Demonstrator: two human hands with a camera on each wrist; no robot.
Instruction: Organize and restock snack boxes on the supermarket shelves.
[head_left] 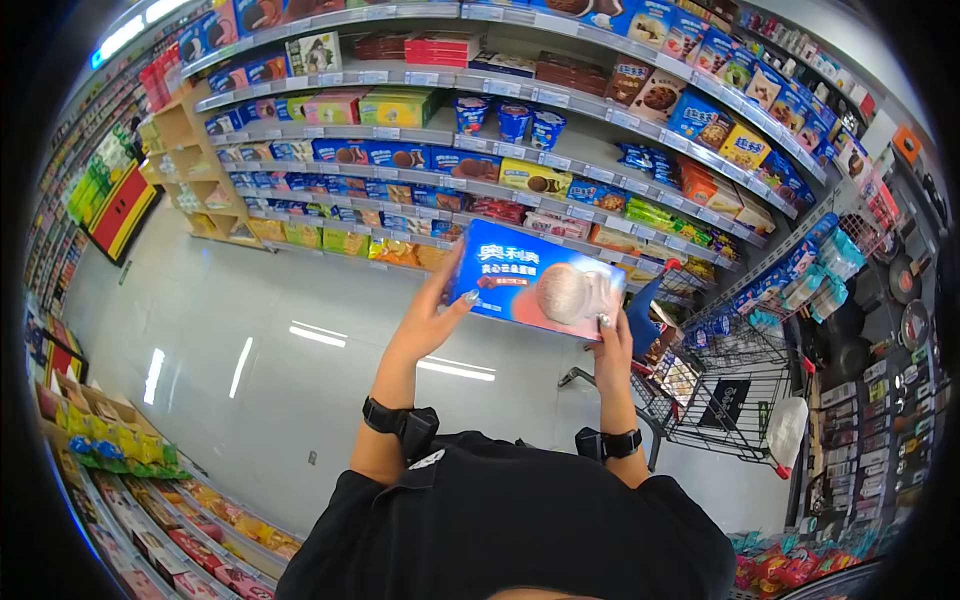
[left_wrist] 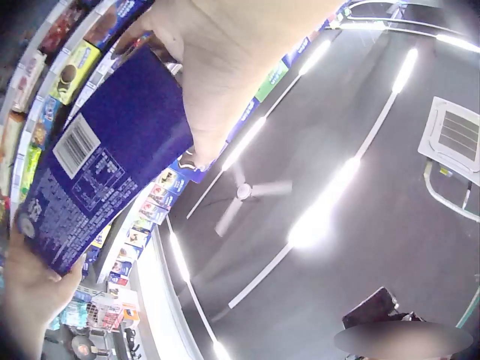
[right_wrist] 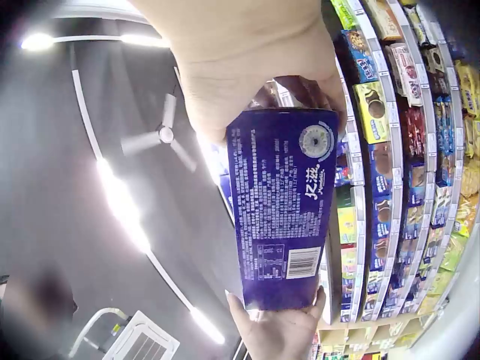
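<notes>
A blue box of cakes [head_left: 505, 290] with white Chinese lettering and a round cake picture is held up in front of the body, its printed front facing upward. My left hand [head_left: 432, 312] grips its left end, thumb over the front face. At the opposite end my right hand [head_left: 613, 352] grips the lower right corner, thumb on the front. Seen from the left wrist, a dark blue side of the box [left_wrist: 139, 112] carries a barcode and small print. The right wrist view shows that printed side [right_wrist: 281, 202] between both hands.
Shelves [head_left: 420, 78] packed with biscuit boxes, bags and cups curve across ahead. A wire shopping cart [head_left: 730, 400] stands to the right, near racks of pans [head_left: 850, 355]. Low shelves of snacks [head_left: 215, 520] lie at the lower left, with shiny floor [head_left: 260, 390] between.
</notes>
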